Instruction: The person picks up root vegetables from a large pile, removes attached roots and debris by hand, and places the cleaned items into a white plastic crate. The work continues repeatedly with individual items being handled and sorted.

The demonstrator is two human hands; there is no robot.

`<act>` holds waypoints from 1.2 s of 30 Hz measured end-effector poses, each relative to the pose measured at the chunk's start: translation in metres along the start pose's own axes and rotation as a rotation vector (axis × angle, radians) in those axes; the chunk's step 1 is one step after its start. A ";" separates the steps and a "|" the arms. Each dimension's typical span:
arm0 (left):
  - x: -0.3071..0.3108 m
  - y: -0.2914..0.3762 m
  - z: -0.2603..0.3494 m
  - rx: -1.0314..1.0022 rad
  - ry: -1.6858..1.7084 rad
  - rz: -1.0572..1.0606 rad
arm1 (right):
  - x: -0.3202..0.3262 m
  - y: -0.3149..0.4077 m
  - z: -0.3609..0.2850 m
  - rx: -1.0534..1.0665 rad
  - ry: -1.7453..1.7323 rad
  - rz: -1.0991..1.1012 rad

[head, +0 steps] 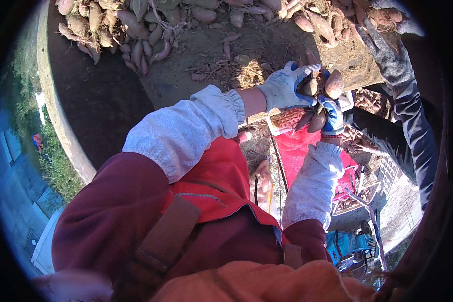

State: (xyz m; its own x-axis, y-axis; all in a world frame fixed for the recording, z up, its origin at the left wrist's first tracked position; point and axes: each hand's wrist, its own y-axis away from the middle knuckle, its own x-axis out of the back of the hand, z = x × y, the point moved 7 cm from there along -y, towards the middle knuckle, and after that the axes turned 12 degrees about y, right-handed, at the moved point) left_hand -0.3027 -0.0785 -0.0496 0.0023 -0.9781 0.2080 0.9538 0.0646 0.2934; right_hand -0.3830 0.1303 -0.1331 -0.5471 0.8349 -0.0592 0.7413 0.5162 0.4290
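Observation:
My left hand (287, 87), in a white and blue work glove, curls its fingers around a sweet potato (310, 87) near the table's front edge. Close beside it, my right hand (333, 113), gloved alike, grips a bunch of sweet potatoes. One reddish sweet potato (334, 84) in the bunch points up above the right fingers, and another, rounder one (317, 121) hangs below them. Beneath both hands is a red mesh bag (296, 145), its top by a crate rim. The stems joining the bunch are partly hidden by my fingers.
Sweet potatoes (136, 24) lie heaped along the far side of the dirt-covered table (200, 56). At right, another person's gloved hand (390, 56) reaches into a second heap (326, 26). Crates of sweet potatoes (353, 204) stand low on the right. A pale table rim (56, 109) curves at left.

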 end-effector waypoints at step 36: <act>0.224 0.191 -0.161 0.300 -1.120 0.245 | -0.041 0.041 -0.042 -0.144 1.969 0.567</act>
State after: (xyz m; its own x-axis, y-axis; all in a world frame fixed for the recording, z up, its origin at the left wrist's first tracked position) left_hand -0.0715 -0.3175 -0.0970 -0.2320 -0.2251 0.9463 0.8554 0.4159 0.3086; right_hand -0.3461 0.1095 -0.0751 0.0174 -0.4738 0.8804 0.9674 0.2306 0.1050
